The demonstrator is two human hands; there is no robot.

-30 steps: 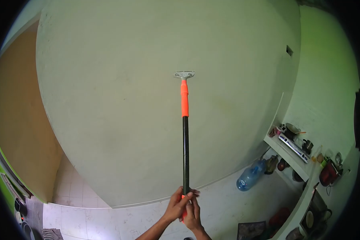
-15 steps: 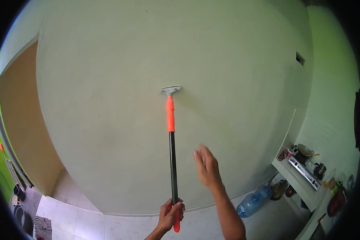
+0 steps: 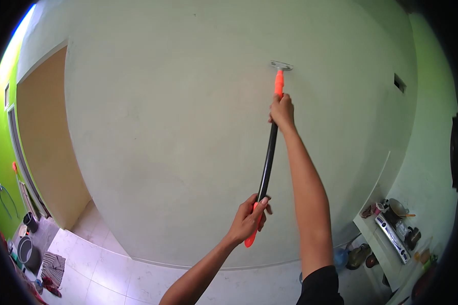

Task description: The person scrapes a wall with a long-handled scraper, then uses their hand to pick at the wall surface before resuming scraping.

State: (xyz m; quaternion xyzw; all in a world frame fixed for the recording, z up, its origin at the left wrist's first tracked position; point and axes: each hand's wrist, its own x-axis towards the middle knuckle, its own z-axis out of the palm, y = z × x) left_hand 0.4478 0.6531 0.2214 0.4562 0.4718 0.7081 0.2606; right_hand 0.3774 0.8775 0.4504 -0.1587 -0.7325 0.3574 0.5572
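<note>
A long-handled scraper (image 3: 269,157) with a black pole, orange grips and a grey metal head rises in front of the pale wall (image 3: 178,127). My left hand (image 3: 250,217) is closed round the orange grip at its lower end. Higher up, my right hand (image 3: 282,110) wraps the pole just under the upper orange collar, with that arm stretched out. The scraper head (image 3: 281,65) overlaps the wall's upper middle, and the pole leans slightly to the right.
A counter at the right holds a gas stove (image 3: 392,238) and a pan (image 3: 398,208). Below it are a dark jug (image 3: 359,256) and a blue bottle (image 3: 340,257). To the left are a doorway (image 3: 48,142), buckets (image 3: 28,251) and a striped mat (image 3: 53,268).
My right hand, free before, has taken hold of the pole near its top. The scraper has moved up and right, and my left hand has risen with it.
</note>
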